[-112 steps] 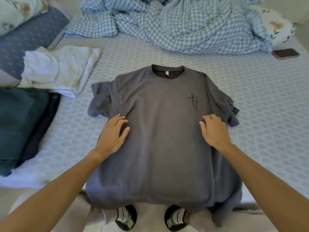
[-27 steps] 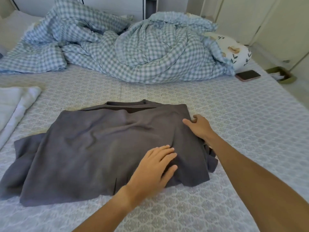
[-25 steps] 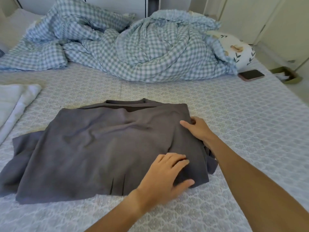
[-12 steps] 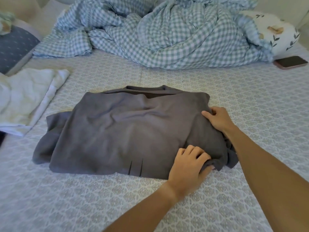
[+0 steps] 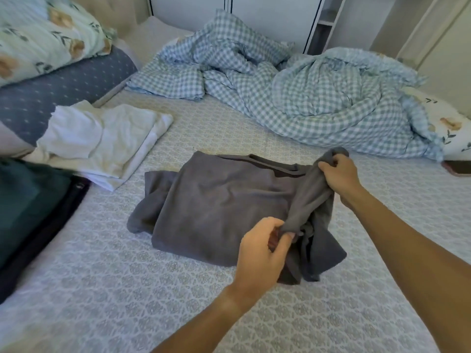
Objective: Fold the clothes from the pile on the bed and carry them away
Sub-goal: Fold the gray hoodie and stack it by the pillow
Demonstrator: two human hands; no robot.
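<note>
We now pinch the grey T-shirt's (image 5: 224,200) right edge with both hands, left hand (image 5: 262,248) near, right hand (image 5: 339,174) far, lifting it off the bed.

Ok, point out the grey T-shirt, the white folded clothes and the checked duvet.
grey T-shirt (image 5: 219,200): head view, flat middle panel.
white folded clothes (image 5: 112,138): head view, top layer.
checked duvet (image 5: 318,98): head view, bunched middle.

Two bare forearms, no sleeves, no jewellery
</note>
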